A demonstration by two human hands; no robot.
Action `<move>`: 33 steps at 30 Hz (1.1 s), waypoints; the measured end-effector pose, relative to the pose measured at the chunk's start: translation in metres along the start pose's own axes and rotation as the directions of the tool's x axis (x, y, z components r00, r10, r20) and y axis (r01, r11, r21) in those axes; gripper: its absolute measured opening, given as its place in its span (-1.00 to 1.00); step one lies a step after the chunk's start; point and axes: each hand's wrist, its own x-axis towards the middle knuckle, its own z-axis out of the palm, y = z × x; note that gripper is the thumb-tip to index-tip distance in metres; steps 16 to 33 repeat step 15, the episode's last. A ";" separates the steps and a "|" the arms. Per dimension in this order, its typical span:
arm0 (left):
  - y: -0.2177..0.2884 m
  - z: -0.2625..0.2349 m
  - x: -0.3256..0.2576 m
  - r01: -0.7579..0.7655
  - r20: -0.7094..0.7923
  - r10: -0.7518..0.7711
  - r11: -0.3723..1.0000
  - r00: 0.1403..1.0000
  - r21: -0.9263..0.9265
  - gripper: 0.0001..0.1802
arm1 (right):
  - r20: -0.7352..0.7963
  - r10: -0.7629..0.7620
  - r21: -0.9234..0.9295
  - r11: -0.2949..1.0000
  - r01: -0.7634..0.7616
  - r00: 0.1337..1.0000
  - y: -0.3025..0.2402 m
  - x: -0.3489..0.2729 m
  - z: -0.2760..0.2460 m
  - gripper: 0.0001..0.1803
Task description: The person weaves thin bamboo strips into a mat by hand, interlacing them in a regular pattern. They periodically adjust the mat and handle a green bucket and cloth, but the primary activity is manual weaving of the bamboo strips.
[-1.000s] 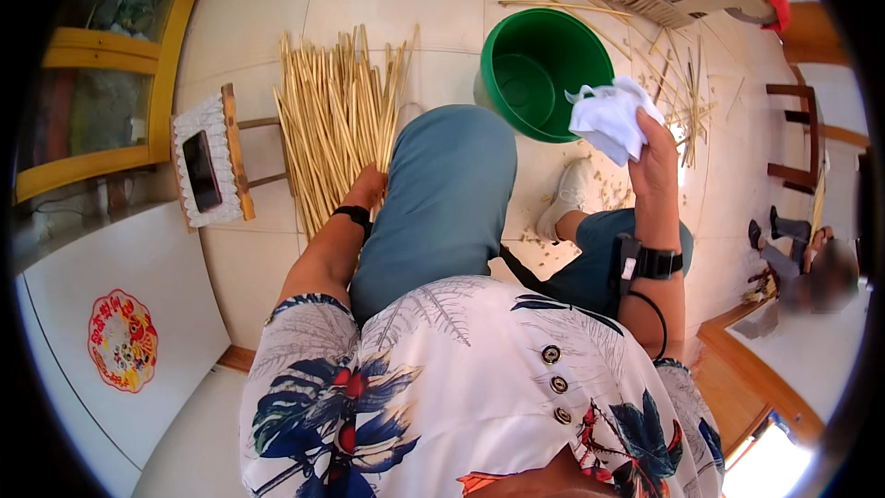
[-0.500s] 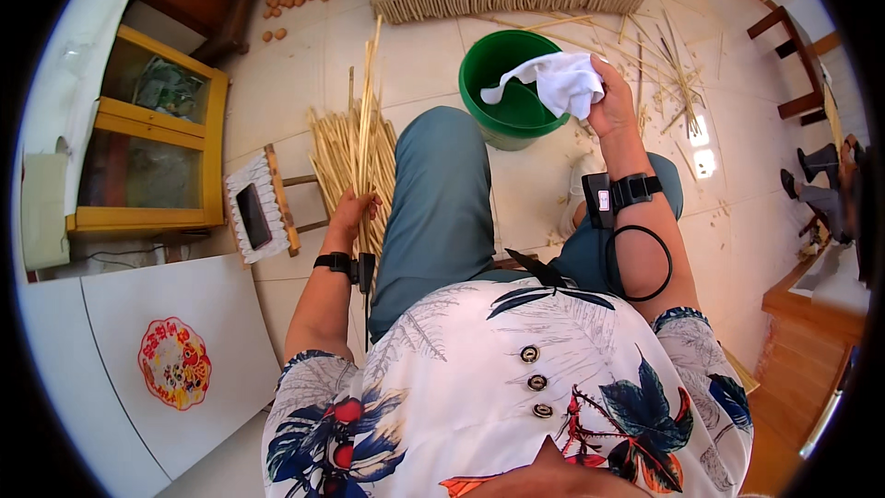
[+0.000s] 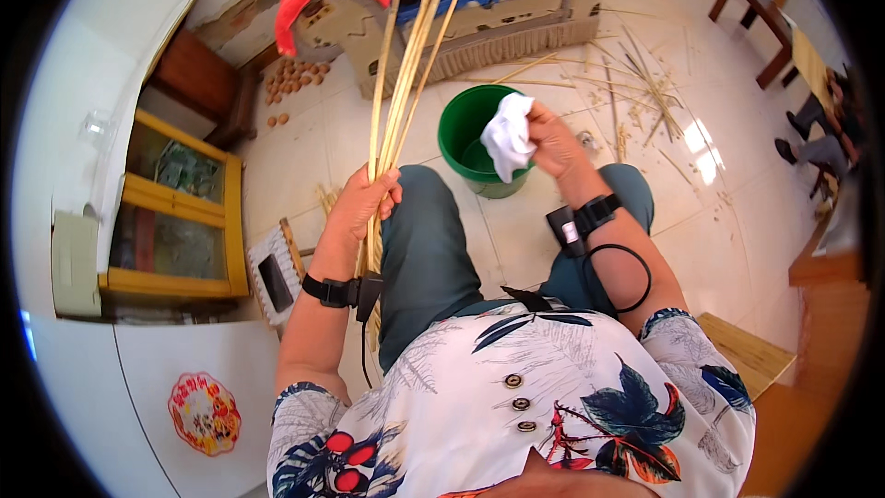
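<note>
A bundle of pale bamboo strips [image 3: 396, 83] is clamped upright in the left hand [image 3: 358, 207]; a white cloth [image 3: 507, 136] is pinched in the right hand [image 3: 553, 140] above the green bucket [image 3: 461, 134]. For clean wiping, the strips are best gripped firmly and the cloth wrapped fully around them.

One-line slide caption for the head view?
Seated person's left hand grips a bundle of long pale reed sticks while the right hand holds a white cloth over a green bucket.
</note>
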 end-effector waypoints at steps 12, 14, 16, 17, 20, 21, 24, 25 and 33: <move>-0.033 0.103 0.043 -0.415 0.234 0.408 0.441 0.882 0.796 -0.64 | -0.338 0.088 -0.008 0.995 -0.096 0.937 0.068 -0.028 0.045 -0.53; -0.036 0.108 0.044 -0.165 0.127 0.114 0.450 0.985 0.878 -0.43 | -0.395 0.040 0.008 0.999 -0.040 0.918 0.076 -0.030 0.045 -0.56; -0.044 0.109 0.047 -0.154 0.130 0.086 0.405 0.988 0.901 -0.34 | -0.407 0.026 -0.035 0.998 -0.044 0.913 0.082 -0.028 0.038 -0.54; -0.044 0.109 0.047 -0.154 0.130 0.086 0.405 0.988 0.901 -0.34 | -0.407 0.026 -0.035 0.998 -0.044 0.913 0.082 -0.028 0.038 -0.54; -0.044 0.109 0.047 -0.154 0.130 0.086 0.405 0.988 0.901 -0.34 | -0.407 0.026 -0.035 0.998 -0.044 0.913 0.082 -0.028 0.038 -0.54; -0.044 0.109 0.047 -0.154 0.130 0.086 0.405 0.988 0.901 -0.34 | -0.407 0.026 -0.035 0.998 -0.044 0.913 0.082 -0.028 0.038 -0.54; -0.044 0.109 0.047 -0.154 0.130 0.086 0.405 0.988 0.901 -0.34 | -0.407 0.026 -0.035 0.998 -0.044 0.913 0.082 -0.028 0.038 -0.54; -0.044 0.109 0.047 -0.154 0.130 0.086 0.405 0.988 0.901 -0.34 | -0.407 0.026 -0.035 0.998 -0.044 0.913 0.082 -0.028 0.038 -0.54; -0.044 0.109 0.047 -0.154 0.130 0.086 0.405 0.988 0.901 -0.34 | -0.407 0.026 -0.035 0.998 -0.044 0.913 0.082 -0.028 0.038 -0.54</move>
